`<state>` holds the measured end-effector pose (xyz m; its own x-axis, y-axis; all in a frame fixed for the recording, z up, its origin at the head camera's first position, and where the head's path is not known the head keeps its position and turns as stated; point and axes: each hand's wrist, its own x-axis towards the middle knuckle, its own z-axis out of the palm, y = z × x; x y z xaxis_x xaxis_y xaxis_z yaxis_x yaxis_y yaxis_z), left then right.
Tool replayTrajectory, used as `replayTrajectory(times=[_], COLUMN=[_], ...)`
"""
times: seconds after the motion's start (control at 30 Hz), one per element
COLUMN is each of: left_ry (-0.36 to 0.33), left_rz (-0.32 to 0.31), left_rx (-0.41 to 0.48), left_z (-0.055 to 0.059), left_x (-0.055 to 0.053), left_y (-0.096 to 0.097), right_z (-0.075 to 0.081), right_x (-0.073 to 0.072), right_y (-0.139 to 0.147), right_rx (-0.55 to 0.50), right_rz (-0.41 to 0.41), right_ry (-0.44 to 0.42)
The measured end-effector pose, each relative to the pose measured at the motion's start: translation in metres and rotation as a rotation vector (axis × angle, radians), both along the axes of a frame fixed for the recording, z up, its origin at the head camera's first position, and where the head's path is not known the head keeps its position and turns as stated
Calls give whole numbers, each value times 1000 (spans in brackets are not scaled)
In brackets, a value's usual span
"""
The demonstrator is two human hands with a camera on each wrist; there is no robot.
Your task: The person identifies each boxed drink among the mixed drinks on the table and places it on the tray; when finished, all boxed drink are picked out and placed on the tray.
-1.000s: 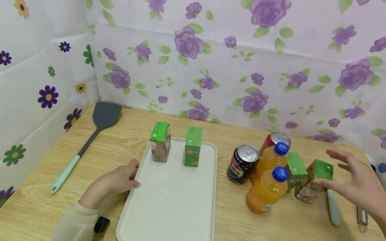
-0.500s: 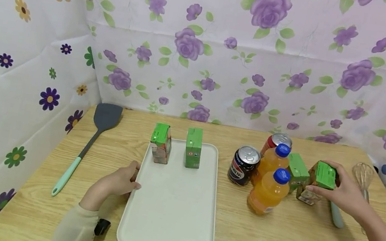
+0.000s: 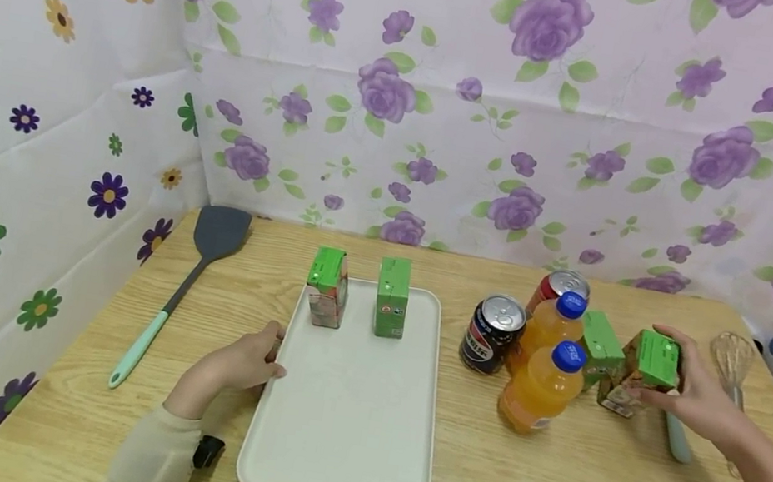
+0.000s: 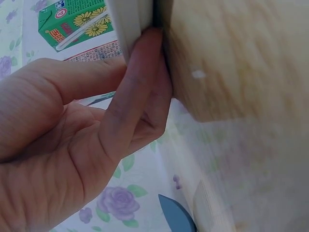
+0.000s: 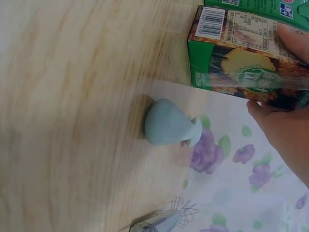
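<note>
My left hand [image 3: 237, 359] pinches the left rim of a white rectangular tray [image 3: 342, 428] between thumb and fingers. On the tray's far end stand two drink cartons, one green and brown-sided [image 3: 328, 291], the other green with yellow flowers [image 4: 79, 24]. At the right, my right hand [image 3: 699, 398] grips a green-topped drink carton [image 3: 656, 360] with a brown printed side, thumb in front and fingers behind. That carton [image 5: 241, 63] looks upright; whether its base touches the table, I cannot tell. Another green carton [image 3: 599, 351] stands close to its left.
Two orange drink bottles [image 3: 544, 388], a black can [image 3: 493, 334] and a red can [image 3: 565, 286] cluster right of the tray. A light-green handle [image 3: 677, 439] and a whisk [image 3: 732, 359] lie beyond the right hand. A grey spatula [image 3: 221, 232] lies left.
My right hand has come in from the right and taken hold of the brown-sided carton. The left hand stays on the tray rim, and the head view has shifted slightly.
</note>
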<state>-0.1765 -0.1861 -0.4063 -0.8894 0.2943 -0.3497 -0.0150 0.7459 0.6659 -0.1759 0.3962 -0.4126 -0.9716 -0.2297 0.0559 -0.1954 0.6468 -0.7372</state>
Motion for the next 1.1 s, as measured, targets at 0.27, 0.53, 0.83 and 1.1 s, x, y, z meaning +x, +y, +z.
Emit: replayTrajectory(times=[0.27, 0.53, 0.83, 1.1], left_ry=[-1, 2, -10, -13], left_rz=[6, -12, 3, -3], left_rx=[-19, -15, -5, -5], left_z=[-4, -4, -5, -2], left_x=[-1, -1, -1, -2], left_y=[-3, -1, -3, -4], right_z=[8, 13, 41, -16], right_x=[-5, 7, 43, 37], right_y=[-5, -5, -18, 51], right_rx=[0, -46, -41, -43], right_rz=[-71, -123, -155, -111], right_ry=[-71, -14, 160, 310])
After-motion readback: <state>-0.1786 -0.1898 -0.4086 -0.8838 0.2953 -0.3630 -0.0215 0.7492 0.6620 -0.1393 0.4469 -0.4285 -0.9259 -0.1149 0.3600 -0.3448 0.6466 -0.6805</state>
